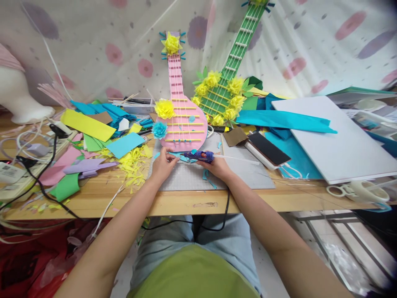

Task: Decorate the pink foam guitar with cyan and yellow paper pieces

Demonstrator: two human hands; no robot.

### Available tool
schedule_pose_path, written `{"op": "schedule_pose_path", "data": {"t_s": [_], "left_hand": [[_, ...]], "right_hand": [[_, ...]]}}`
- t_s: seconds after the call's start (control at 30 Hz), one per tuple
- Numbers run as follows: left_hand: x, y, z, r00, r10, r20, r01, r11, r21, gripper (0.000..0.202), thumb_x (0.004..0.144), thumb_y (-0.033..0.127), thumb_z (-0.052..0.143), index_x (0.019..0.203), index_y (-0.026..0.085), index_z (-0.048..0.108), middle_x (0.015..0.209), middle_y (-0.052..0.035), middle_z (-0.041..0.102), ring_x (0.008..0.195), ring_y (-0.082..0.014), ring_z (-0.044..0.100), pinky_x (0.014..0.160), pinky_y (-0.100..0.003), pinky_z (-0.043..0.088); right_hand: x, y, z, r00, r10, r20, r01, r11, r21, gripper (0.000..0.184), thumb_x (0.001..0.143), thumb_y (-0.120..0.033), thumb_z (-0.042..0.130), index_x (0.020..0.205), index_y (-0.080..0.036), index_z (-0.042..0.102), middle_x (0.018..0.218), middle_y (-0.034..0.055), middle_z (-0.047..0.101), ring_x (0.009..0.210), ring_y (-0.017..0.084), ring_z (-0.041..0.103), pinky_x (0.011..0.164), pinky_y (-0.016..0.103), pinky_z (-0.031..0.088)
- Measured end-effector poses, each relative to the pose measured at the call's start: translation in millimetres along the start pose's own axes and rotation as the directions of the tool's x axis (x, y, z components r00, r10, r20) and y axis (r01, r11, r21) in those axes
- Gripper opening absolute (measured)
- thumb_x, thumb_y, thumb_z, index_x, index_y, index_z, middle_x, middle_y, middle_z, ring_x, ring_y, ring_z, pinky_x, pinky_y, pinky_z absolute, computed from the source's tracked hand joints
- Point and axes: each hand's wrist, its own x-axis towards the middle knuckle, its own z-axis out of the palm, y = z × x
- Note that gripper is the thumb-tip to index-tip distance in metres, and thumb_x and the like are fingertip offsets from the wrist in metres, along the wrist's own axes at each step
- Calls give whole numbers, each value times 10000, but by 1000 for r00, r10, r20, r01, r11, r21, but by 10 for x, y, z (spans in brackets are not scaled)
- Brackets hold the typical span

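My right hand (218, 167) is wrapped round a dark blue hot glue gun (200, 155), a clear glue stick (238, 159) jutting from its back end. The nozzle points left, towards the fingertips of my left hand (164, 166). Those fingers are pinched together; what they hold is too small to make out, though bits of blue paper show beside them. Just beyond both hands stands a pink paper pipa (186, 120), leaning back, with yellow strips and white strings. A yellow paper flower (164, 109) and a blue paper flower (160, 130) sit on its left edge.
Behind leans a green paper instrument (218, 97) ringed with yellow flowers. Paper scraps (133, 163) and a power strip (27, 174) lie left. A phone (269, 148), a white board (338, 136) and scissors (341, 190) lie right. A black cord (228, 203) hangs over the table edge.
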Motion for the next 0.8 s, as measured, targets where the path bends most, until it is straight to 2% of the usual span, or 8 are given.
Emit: {"op": "schedule_pose_path", "data": {"t_s": [0.2, 0.33, 0.43, 0.6, 0.7, 0.8], "left_hand": [[-19, 45, -23, 1000, -29, 10, 29, 999, -20, 341, 691, 332, 681, 974, 228, 522, 778, 11, 706, 720, -160, 637, 685, -277, 428], [1, -16, -12, 998, -45, 47, 51, 988, -145, 248, 674, 350, 684, 856, 209, 593, 728, 2, 701, 621, -140, 613, 642, -260, 437], [28, -62, -8, 998, -42, 53, 55, 961, -271, 224, 650, 361, 691, 778, 192, 615, 676, 1, 679, 556, -118, 578, 605, -249, 445], [49, -10, -103, 998, -45, -45, 22, 908, -418, 263, 613, 392, 690, 729, 173, 604, 677, -7, 642, 565, -100, 543, 529, -212, 424], [53, 20, -211, 991, -88, -103, 32, 891, -452, 299, 618, 413, 672, 766, 171, 578, 732, -27, 655, 581, -99, 541, 460, -184, 381], [80, 7, -326, 974, -148, -172, 44, 867, -497, 304, 609, 391, 657, 792, 169, 557, 756, -31, 654, 590, -100, 550, 449, -177, 397]], "right_hand": [[-2, 82, -7, 988, 91, -127, -74, 989, 130, 364, 699, -533, 624, 817, -190, 655, 718, 18, 653, 659, 177, 573, 611, 279, 424], [7, 136, -54, 950, 197, -241, -113, 939, 324, 360, 649, -533, 655, 739, -185, 641, 623, -4, 592, 570, 138, 513, 570, 275, 419], [17, 131, -111, 911, 282, -299, -141, 898, 417, 371, 632, -551, 653, 636, -185, 596, 500, -23, 500, 469, 105, 429, 486, 258, 368], [32, 47, -193, 869, 377, -320, -178, 842, 509, 420, 592, -584, 658, 603, -171, 579, 447, -27, 473, 410, 83, 391, 445, 246, 339], [40, 29, -201, 854, 405, -326, -189, 825, 532, 436, 575, -593, 667, 597, -165, 585, 442, -26, 483, 399, 78, 390, 438, 243, 339], [47, 40, -191, 848, 411, -335, -179, 816, 550, 436, 570, -589, 677, 591, -163, 586, 443, -26, 483, 395, 77, 391, 430, 241, 329]]}}
